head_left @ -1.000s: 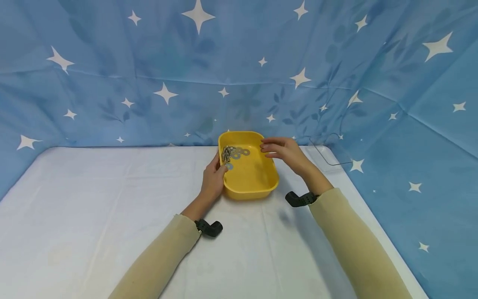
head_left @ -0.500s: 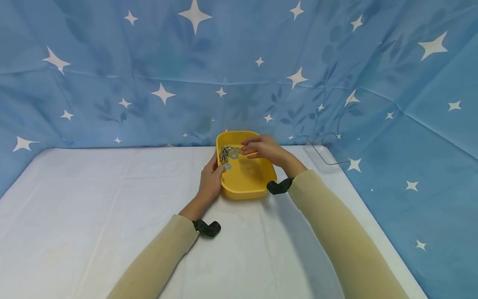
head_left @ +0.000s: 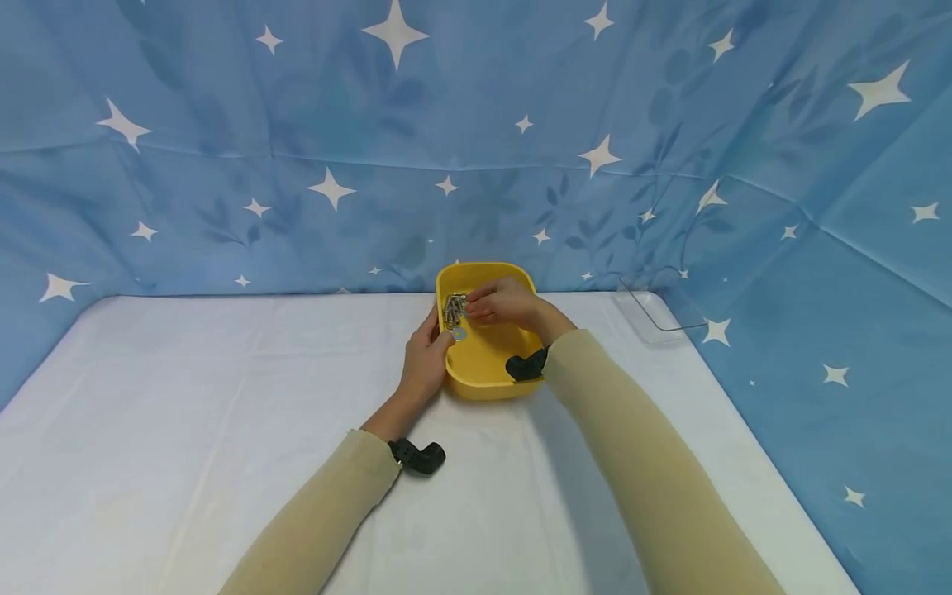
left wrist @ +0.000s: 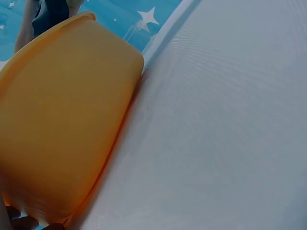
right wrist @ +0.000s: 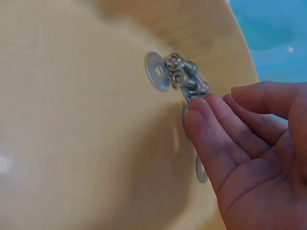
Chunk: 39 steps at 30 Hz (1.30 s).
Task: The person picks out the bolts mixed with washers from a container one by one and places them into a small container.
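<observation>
The left hand (head_left: pixel 425 364) gripped the yellow tray (head_left: pixel 483 359) at eight o'clock from the tray's middle in the head view, with its thumb over the rim and its fingers outside. The right hand (head_left: pixel 507 303) was over the tray at one o'clock, with its fingers loose and nearly straight, pointing at a little pile of bolts (head_left: pixel 454 309). The pile lay inside the tray at ten o'clock, by the wall. I could not tell if the fingertips touched it. One flat washer (head_left: pixel 463 335) lay at nine o'clock, near the left thumb, and part of another washer (right wrist: pixel 199 173) peeked out past the right fingers. The tray sat near the far edge of the white table (head_left: pixel 223 397), and a clear box (head_left: pixel 653 326) was well apart at three o'clock. To reach for the bits well, I thought the left hand had to hold tight so the tray would not slide. The right fingers needed to come in low and soft, since flat washers were hard to lift, and one careless poke could have scattered the bolts.
</observation>
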Each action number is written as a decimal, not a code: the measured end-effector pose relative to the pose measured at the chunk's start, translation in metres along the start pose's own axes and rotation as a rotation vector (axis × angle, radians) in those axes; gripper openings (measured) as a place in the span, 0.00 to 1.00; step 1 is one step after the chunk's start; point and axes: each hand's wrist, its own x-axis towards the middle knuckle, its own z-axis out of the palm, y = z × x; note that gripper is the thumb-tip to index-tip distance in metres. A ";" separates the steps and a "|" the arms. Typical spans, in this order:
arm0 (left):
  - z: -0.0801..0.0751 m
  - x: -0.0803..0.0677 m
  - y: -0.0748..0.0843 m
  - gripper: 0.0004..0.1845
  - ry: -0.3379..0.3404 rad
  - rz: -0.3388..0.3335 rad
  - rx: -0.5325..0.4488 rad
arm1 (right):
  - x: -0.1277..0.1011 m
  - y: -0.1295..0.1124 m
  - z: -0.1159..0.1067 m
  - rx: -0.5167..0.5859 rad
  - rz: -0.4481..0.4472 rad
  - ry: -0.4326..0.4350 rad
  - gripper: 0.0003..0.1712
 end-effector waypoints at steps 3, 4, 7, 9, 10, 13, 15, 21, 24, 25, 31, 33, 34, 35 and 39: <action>0.000 0.001 -0.001 0.38 0.000 0.001 -0.005 | 0.006 -0.001 0.005 -0.024 0.013 0.030 0.22; 0.001 0.001 -0.001 0.38 0.001 0.002 -0.002 | 0.007 -0.001 0.007 -0.029 0.019 0.042 0.22; 0.001 0.002 -0.001 0.38 0.008 0.003 0.004 | 0.012 -0.001 0.010 -0.014 0.042 0.074 0.21; 0.001 0.002 -0.001 0.38 0.010 -0.001 0.009 | 0.015 -0.002 0.012 0.003 0.056 0.090 0.20; 0.001 0.002 -0.001 0.38 0.011 -0.002 0.012 | 0.015 -0.002 0.012 0.005 0.061 0.097 0.20; 0.001 0.001 0.000 0.39 0.009 -0.004 0.015 | 0.017 -0.004 0.014 0.028 0.075 0.117 0.20; 0.001 0.001 0.000 0.38 0.008 -0.004 0.015 | 0.018 -0.005 0.016 0.034 0.078 0.138 0.20; 0.001 0.000 -0.001 0.38 -0.002 -0.004 0.008 | 0.021 -0.006 0.022 -0.095 0.066 0.238 0.19; 0.001 -0.001 0.000 0.37 -0.014 0.002 -0.004 | 0.023 -0.005 0.026 -0.159 0.061 0.302 0.15; 0.001 -0.001 0.000 0.37 -0.016 0.006 -0.007 | 0.024 -0.005 0.027 -0.159 0.061 0.324 0.14; 0.001 0.000 0.001 0.37 -0.012 0.014 -0.017 | 0.028 -0.006 0.031 -0.156 0.062 0.385 0.11; 0.001 0.000 0.000 0.37 -0.010 0.013 -0.016 | 0.029 -0.006 0.031 -0.164 0.066 0.388 0.10; 0.000 0.001 -0.001 0.37 -0.010 0.010 -0.016 | 0.030 -0.006 0.032 -0.165 0.069 0.389 0.10; 0.000 0.001 -0.001 0.37 -0.011 0.010 -0.017 | 0.031 -0.005 0.032 -0.170 0.069 0.391 0.10; -0.001 0.002 -0.002 0.37 -0.015 0.008 -0.016 | 0.036 -0.004 0.034 -0.163 0.080 0.402 0.10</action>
